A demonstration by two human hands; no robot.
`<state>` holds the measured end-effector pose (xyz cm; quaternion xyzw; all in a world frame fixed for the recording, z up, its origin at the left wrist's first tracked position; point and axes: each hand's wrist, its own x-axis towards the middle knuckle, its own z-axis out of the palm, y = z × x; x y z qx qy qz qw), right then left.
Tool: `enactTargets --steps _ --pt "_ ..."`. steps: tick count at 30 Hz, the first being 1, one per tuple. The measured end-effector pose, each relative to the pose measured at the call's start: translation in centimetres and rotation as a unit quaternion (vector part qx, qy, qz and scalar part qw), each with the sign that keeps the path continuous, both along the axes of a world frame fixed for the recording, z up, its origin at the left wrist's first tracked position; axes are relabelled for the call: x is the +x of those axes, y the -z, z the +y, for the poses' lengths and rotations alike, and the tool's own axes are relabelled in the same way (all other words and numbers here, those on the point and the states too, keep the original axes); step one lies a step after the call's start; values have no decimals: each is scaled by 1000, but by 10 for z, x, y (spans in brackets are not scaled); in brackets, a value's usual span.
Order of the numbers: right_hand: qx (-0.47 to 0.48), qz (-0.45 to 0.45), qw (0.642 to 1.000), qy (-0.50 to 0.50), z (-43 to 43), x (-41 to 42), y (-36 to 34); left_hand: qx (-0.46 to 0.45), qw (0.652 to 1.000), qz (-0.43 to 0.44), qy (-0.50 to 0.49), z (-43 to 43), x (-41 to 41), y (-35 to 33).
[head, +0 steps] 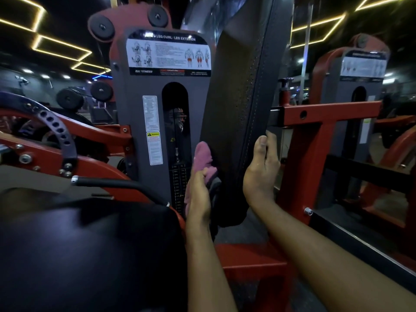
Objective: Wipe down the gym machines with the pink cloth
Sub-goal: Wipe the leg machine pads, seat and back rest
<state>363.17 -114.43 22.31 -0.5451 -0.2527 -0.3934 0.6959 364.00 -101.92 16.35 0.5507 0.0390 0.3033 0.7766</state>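
Left hand [199,194] clamps pink cloth [203,157] against back pad [238,97]; right hand [260,174] grips its edge, weight tower [139,86] behind

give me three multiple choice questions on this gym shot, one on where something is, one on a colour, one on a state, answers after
1. Where is the pink cloth?
A) lying on the floor
B) in the left hand, against the upright black pad
C) draped over a bench

2. What colour is the machine frame?
A) red
B) yellow
C) green

3. What is the right hand doing?
A) hanging idle
B) holding a spray bottle
C) gripping the pad's right edge

Answers:
1 B, the left hand's fingers curl round the cloth at the pad's left side.
2 A, the bars beside the pad are red.
3 C, its thumb and fingers wrap round the pad's edge.
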Motion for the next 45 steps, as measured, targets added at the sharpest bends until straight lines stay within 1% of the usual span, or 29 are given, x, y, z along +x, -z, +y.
enactTargets --steps 2,4,6,8,9,10,12,16,18,21,23,24,27,29,31,33,37,38,40,43,45 --pt "-7 12 1000 -16 -5 -5 -3 17 1000 -23 9 -6 -12 -7" --pt "-20 46 998 -31 -14 -3 -10 71 995 -63 29 -12 -16 -26" --pt "-30 91 994 -53 -23 8 -23 136 986 -91 31 -24 -27 -64" --pt "-47 84 995 -34 -27 14 -35 214 967 -135 -11 -40 -37 -92" --pt "-44 77 996 -25 -26 15 -39 254 955 -146 -37 -51 -45 -97" --pt "-36 74 996 -25 -25 18 -40 273 949 -145 -62 -60 -51 -96" --pt "-32 79 996 -38 -25 23 -37 275 948 -125 -96 -67 -61 -78" --pt "-38 83 994 -55 -25 26 -34 308 941 -80 -116 -68 -69 -43" --pt "-36 90 993 -63 -24 28 -34 342 928 -78 -124 -67 -62 -52" --pt "-32 87 994 -66 -23 29 -32 368 914 -127 -119 -50 -42 -93" --pt "-32 70 995 -63 -27 31 -33 370 912 -143 -109 -40 -31 -111" --pt "-37 62 996 -60 -28 31 -33 361 916 -143 -100 -39 -31 -109" --pt "-28 55 997 -57 -27 30 -33 331 928 -155 -76 -47 -47 -74" --pt "-20 59 997 -38 -25 28 -32 326 926 -174 -74 -52 -59 -46" --pt "-10 64 998 -22 -20 26 -32 342 918 -190 -71 -54 -61 -38" --pt "4 63 998 -17 -15 24 -31 365 909 -187 -75 -51 -54 -52" --pt "13 61 998 1 -9 28 -29 354 911 -206 -50 -29 -23 -107" --pt "7 68 998 4 -9 28 -29 342 914 -214 -35 -23 -15 -117" --pt "1 80 997 -6 -9 28 -29 286 935 -210 -9 -18 -4 -118" --pt "24 100 994 -23 -9 20 -31 204 965 -167 0 -25 -5 -88" --pt "30 92 995 -29 -8 12 -32 179 971 -159 -6 -20 -1 -70"
